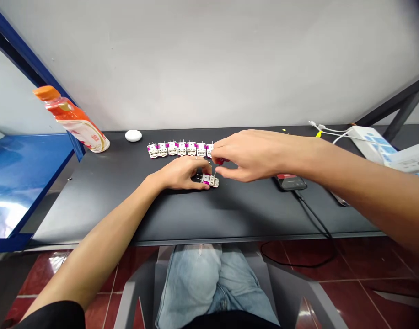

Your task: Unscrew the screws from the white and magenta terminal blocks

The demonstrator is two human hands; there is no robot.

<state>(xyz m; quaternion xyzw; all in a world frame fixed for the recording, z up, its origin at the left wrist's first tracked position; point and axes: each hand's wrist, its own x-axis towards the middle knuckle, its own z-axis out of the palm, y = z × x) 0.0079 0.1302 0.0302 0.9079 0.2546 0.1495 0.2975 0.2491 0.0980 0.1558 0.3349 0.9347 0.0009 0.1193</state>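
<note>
Near the middle of the desk, my left hand (184,172) is closed on a small white-and-purple electrical module (210,180) with thin metal prongs, its thumb and fingers at the sides of the part. Above and to the right, my right hand (242,155) is closed round a red-handled screwdriver (221,161). Most of the handle is hidden by the fingers, and the thin shaft points down to the module. A row of several similar white-and-purple modules (177,149) lies just behind my hands, and my right hand covers the row's right end.
An orange-capped bottle (77,121) and a white oval object (133,135) stand at the left rear. Right of my hands lies a black device (291,183) with a cable (312,212) hanging over the desk edge. White boxes (372,141) and white cables (333,131) sit far right.
</note>
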